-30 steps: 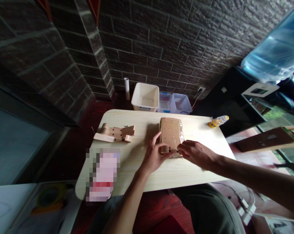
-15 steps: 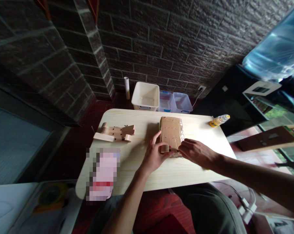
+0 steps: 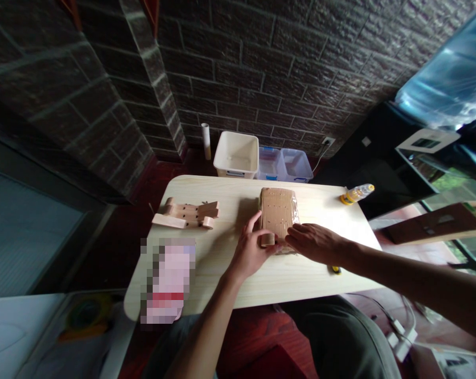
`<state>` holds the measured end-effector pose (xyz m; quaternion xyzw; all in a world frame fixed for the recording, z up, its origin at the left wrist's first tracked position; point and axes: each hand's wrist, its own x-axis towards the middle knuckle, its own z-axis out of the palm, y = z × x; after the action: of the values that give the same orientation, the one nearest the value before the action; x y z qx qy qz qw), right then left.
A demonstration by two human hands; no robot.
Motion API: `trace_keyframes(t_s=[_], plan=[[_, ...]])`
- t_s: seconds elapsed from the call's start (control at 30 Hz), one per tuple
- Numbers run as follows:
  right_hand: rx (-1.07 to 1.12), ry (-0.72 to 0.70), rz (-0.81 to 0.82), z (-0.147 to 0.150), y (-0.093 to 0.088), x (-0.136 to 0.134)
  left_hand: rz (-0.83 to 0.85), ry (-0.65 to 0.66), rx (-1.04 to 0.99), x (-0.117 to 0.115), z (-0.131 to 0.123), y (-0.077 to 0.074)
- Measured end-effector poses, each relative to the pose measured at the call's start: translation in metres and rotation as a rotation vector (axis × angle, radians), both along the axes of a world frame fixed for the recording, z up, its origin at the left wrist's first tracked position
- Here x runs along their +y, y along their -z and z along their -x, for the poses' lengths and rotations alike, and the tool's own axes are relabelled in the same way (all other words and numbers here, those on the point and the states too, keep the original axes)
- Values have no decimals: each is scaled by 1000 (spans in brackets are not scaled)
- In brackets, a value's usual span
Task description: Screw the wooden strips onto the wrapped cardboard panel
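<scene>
A stack of brown wooden boards wrapped in clear plastic lies in the middle of the pale wooden table. My left hand rests at its near left corner, thumb and fingers around a small wooden piece. My right hand lies on the stack's near right edge, fingers pinching at the plastic wrap beside that piece. What the fingertips grip is too small to make out.
Loose wooden parts lie at the table's left. A plastic bottle lies at the far right corner. A small yellow object sits near my right forearm. A white bin and clear boxes stand on the floor beyond.
My right hand has slid slightly left and up along the stack's near edge. The yellow object beside my forearm has come into sight. My left hand stays put.
</scene>
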<state>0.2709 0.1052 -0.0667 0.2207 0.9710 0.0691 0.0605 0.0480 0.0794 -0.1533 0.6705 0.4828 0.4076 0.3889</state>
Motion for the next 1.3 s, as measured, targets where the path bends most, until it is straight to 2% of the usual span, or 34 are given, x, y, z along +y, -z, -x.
trace_keyframes(t_s=[0.77, 1.3], plan=[[45, -30, -31, 7, -5, -3, -9, -6, 4, 0, 0, -2], [22, -25, -49, 4, 2, -5, -29, -24, 4, -1, -1, 6]])
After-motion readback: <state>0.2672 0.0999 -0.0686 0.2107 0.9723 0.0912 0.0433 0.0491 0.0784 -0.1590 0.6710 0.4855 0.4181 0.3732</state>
